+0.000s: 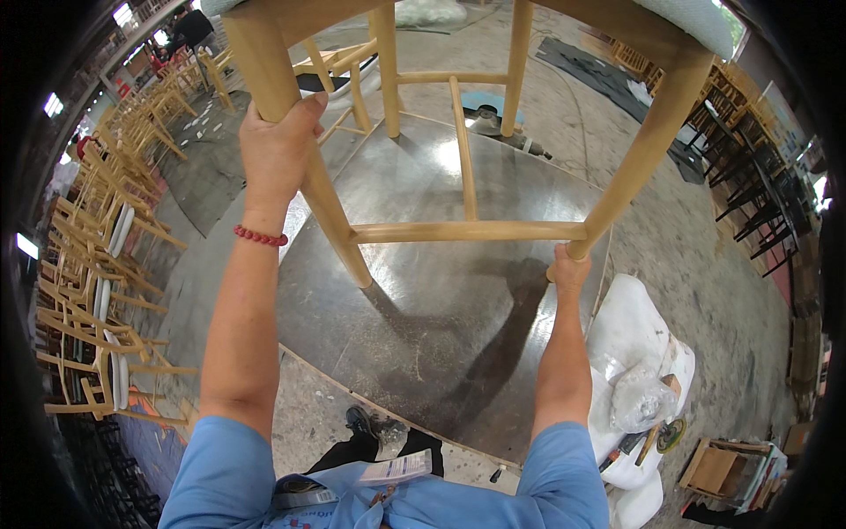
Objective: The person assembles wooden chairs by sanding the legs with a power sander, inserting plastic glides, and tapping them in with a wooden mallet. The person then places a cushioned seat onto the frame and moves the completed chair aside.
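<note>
The person held a light wooden chair [458,132] up over a round, dark, shiny metal bench [423,300], its pale upholstered seat [696,22] at the top edge of the view. The left hand [275,150] was wrapped around the chair's near left leg [308,167] high up, fingers curled behind the wood and thumb across the front; a red bead bracelet [261,236] sat on that wrist. The right hand [568,269] was closed around the bottom end of the near right leg [639,145], just where the front stretcher [467,232] met it. The near left leg's foot reached down toward the bench top; whether it touched could not be told. The two far legs stood over the far part of the bench, joined by a higher rung, with a middle stretcher [463,150] running back from the front one.

Both forearms came up from blue sleeves [220,476]. To the right of the bench lay white plastic-wrapped bundles [630,331] with a few hand tools [656,436] on them. Rows of unfinished wooden chairs [97,264] were stacked along the left, and dark chairs [758,194] stood at the right on the concrete floor [705,282].
</note>
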`<state>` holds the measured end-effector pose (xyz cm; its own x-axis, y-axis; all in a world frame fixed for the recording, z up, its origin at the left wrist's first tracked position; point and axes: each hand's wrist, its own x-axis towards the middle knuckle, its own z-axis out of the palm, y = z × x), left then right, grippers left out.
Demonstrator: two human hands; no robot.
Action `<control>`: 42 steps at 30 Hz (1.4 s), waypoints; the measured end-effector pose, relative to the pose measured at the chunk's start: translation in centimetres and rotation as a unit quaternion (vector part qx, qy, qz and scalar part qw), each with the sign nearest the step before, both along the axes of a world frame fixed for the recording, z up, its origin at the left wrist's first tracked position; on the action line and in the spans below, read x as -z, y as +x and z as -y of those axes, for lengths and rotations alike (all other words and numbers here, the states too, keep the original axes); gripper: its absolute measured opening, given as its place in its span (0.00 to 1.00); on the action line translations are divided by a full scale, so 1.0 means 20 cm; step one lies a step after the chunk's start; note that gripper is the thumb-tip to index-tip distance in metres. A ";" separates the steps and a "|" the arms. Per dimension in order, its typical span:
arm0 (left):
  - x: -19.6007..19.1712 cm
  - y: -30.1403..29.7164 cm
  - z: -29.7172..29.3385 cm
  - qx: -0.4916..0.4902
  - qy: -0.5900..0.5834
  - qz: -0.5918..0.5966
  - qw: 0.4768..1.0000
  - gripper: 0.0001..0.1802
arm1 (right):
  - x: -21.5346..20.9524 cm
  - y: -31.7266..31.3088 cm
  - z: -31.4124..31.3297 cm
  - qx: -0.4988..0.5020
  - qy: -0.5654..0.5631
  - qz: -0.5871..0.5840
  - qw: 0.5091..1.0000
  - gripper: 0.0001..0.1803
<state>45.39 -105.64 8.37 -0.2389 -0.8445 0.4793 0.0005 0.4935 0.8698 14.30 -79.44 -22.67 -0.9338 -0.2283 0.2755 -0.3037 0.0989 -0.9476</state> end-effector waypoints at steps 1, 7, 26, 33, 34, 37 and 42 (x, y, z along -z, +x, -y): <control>0.00 0.00 0.00 0.002 0.002 -0.002 1.000 0.16 | 0.00 -0.01 0.00 -0.005 -0.004 0.001 1.000 0.10; 0.02 0.00 -0.01 -0.017 -0.007 -0.001 1.000 0.13 | -0.02 -0.01 0.05 -0.013 -0.026 0.046 0.999 0.10; -0.01 0.06 -0.05 -0.036 -0.008 0.022 0.999 0.14 | -0.08 0.11 -0.11 -0.042 0.041 0.034 0.998 0.14; 0.02 0.17 -0.10 0.037 -0.006 -0.001 0.999 0.15 | -0.03 0.36 -0.32 0.001 -0.013 0.056 0.998 0.16; 0.03 0.17 -0.11 0.047 -0.009 -0.007 0.999 0.15 | -0.02 0.36 -0.32 0.003 -0.022 0.064 0.998 0.16; 0.01 0.15 -0.13 0.034 -0.011 0.007 0.999 0.14 | -0.04 0.31 -0.31 0.000 0.009 0.038 0.999 0.15; 0.00 0.07 -0.15 0.004 -0.002 0.000 1.000 0.14 | -0.09 0.18 -0.21 -0.012 0.022 0.061 0.998 0.12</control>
<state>46.75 -102.64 8.42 -0.2463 -0.8406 0.4825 0.0050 0.4967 0.8679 17.81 -75.30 -20.95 -0.9538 -0.2600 0.1503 -0.1900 0.1347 -0.9725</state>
